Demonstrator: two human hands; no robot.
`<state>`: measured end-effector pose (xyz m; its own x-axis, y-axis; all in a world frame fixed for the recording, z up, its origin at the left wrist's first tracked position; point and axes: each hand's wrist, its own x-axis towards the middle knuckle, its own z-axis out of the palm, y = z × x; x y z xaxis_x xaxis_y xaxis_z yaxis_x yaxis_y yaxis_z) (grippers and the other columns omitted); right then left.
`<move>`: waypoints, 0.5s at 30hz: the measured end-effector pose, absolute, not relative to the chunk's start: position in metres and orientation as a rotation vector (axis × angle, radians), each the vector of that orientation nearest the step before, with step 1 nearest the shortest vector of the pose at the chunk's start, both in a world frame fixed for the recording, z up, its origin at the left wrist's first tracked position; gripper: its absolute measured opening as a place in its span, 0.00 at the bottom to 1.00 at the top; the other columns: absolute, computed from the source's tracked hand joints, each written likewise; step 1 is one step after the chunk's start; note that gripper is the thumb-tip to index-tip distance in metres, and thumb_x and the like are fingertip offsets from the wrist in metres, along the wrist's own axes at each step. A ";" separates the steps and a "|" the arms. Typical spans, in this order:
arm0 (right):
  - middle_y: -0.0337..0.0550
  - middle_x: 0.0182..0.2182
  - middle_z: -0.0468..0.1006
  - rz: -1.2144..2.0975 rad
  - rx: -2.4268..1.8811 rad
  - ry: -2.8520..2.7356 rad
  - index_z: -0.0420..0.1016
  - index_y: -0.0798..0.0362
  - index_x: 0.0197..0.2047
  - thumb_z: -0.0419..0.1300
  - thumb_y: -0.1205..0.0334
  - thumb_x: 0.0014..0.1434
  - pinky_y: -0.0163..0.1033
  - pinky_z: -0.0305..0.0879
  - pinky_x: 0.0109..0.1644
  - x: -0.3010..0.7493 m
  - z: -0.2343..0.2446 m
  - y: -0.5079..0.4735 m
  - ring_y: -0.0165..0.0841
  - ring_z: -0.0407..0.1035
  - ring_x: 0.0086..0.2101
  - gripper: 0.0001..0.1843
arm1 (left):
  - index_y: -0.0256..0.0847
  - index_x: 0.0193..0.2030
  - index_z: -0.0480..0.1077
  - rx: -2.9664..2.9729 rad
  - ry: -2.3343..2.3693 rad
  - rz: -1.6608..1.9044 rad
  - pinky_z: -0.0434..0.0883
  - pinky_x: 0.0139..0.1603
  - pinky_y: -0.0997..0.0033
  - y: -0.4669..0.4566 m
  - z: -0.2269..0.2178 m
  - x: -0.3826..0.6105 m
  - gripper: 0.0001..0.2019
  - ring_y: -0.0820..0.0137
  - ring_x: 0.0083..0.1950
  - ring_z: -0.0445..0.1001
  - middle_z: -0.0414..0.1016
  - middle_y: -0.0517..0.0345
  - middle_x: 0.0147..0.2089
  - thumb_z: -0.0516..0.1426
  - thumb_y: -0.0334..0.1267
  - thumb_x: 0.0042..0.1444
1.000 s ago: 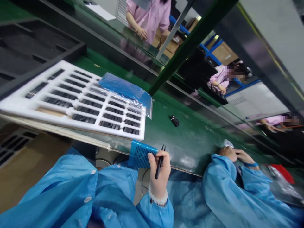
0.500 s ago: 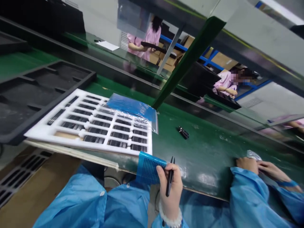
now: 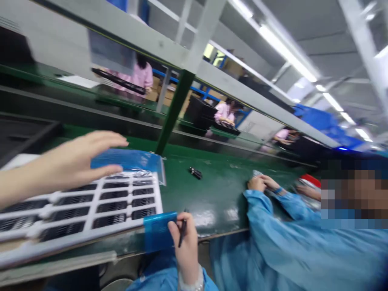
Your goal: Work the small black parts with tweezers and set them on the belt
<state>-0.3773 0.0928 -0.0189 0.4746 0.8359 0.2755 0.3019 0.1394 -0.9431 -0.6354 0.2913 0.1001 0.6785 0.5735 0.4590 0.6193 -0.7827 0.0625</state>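
Note:
My left hand point(image 3: 81, 159) reaches in from the left with its fingers apart, holding nothing. It hovers over a white foam tray point(image 3: 91, 218) whose slots hold dark, ribbed parts. Beneath the fingers, on the tray's far side, lies a blue sheet in a clear plastic bag point(image 3: 139, 159), partly hidden by the hand. My right hand point(image 3: 188, 246) is closed near the bench's front edge. It grips a pair of black tweezers point(image 3: 182, 234) and the edge of a blue film sheet point(image 3: 159, 232), which hangs by the tray's near right corner.
A small black bundled cable point(image 3: 195, 173) lies on the green bench point(image 3: 218, 194). To my right a co-worker in a blue smock point(image 3: 291, 246) handles something small. A green post point(image 3: 176, 111) rises behind the bag. Dark trays point(image 3: 24, 133) stand at far left.
My left hand has come into view over the tray. The view has swung to the right and up, showing more of the co-worker. My right hand still holds the tweezers and film.

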 end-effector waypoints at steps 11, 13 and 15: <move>0.32 0.19 0.62 0.250 -1.575 -1.362 0.71 0.50 0.34 0.56 0.54 0.58 0.31 0.57 0.25 -0.403 -0.034 0.122 0.26 0.57 0.20 0.09 | 0.44 0.66 0.55 -2.905 -1.109 -0.293 0.62 0.62 0.62 0.371 -0.001 -0.617 0.34 0.60 0.64 0.63 0.57 0.57 0.66 0.54 0.57 0.55; 0.33 0.20 0.65 0.214 -1.588 -1.370 0.70 0.50 0.32 0.55 0.54 0.59 0.31 0.59 0.27 -0.403 -0.036 0.127 0.26 0.59 0.21 0.10 | 0.47 0.66 0.53 -2.912 -1.082 -0.230 0.68 0.55 0.66 0.376 -0.005 -0.618 0.27 0.63 0.58 0.70 0.59 0.59 0.66 0.50 0.46 0.60; 0.34 0.21 0.67 0.197 -1.583 -1.360 0.70 0.50 0.31 0.54 0.53 0.59 0.31 0.61 0.27 -0.403 -0.039 0.129 0.27 0.62 0.22 0.11 | 0.49 0.65 0.56 -2.885 -1.037 -0.199 0.71 0.48 0.70 0.380 -0.009 -0.617 0.25 0.66 0.53 0.74 0.63 0.61 0.63 0.47 0.38 0.60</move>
